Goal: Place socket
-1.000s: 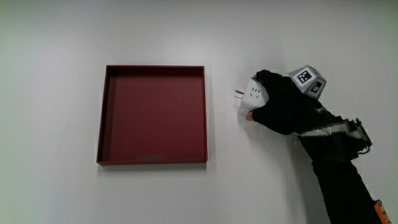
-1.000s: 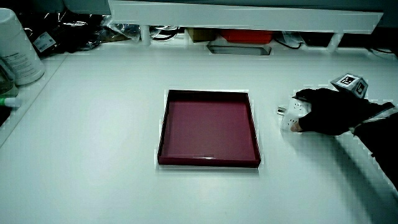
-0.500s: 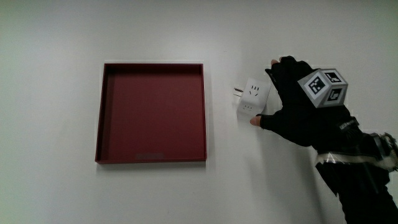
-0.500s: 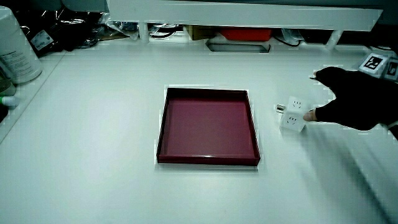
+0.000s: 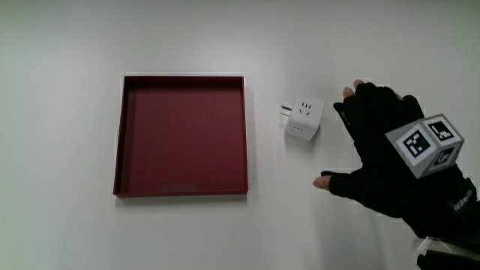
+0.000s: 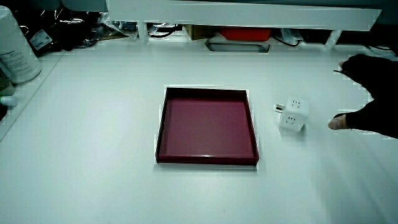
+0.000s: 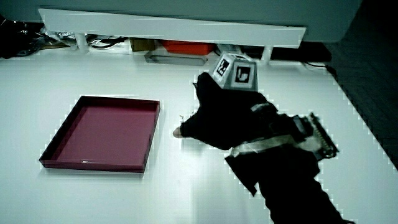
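I see the small white cube-shaped plastic socket (image 5: 304, 120) sitting on the white desk (image 5: 225, 232), just beside one edge of the shallow square dark-red tray (image 5: 181, 136), not in it, its metal prongs pointing at the tray wall. The black-gloved hand (image 5: 382, 161) is beside the socket, apart from it, not touching; the socket lies between the tray and the hand. Fingers spread and relaxed, thumb out, palm down, holding nothing. Patterned cube (image 5: 425, 143) sits on the back of the hand. In a side view the socket (image 6: 292, 113) stands clear of the hand (image 6: 373, 93) with bare desk between them. In a side view the hand (image 7: 221, 118) covers the socket
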`<state>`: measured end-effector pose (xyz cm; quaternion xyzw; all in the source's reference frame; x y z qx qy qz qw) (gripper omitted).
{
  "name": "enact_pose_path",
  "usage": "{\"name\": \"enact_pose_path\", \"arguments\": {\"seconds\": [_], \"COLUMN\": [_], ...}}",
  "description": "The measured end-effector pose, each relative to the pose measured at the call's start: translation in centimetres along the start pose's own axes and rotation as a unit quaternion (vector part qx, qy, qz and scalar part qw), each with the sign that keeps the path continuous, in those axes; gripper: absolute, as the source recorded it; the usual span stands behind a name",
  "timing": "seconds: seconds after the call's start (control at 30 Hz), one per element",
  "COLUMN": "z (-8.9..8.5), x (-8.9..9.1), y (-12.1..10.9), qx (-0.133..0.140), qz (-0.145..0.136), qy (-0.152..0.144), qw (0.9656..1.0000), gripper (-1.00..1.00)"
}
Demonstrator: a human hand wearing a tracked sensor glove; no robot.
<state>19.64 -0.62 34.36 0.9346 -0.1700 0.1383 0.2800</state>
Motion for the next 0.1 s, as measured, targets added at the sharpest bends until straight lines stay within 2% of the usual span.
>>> {"name": "enact_pose_path", "arguments": {"seconds": [0.03,0.1], "z": [0.42,0.52], "x": [-0.63,-0.77], "y": [-0.34,-0.60], "qx": [0.001,0.005], "qz": [0.001,-0.003], "qy": [0.006,0.016], "qw": [1.0000,0.9999], "gripper": [-1.00,-1.00]}}
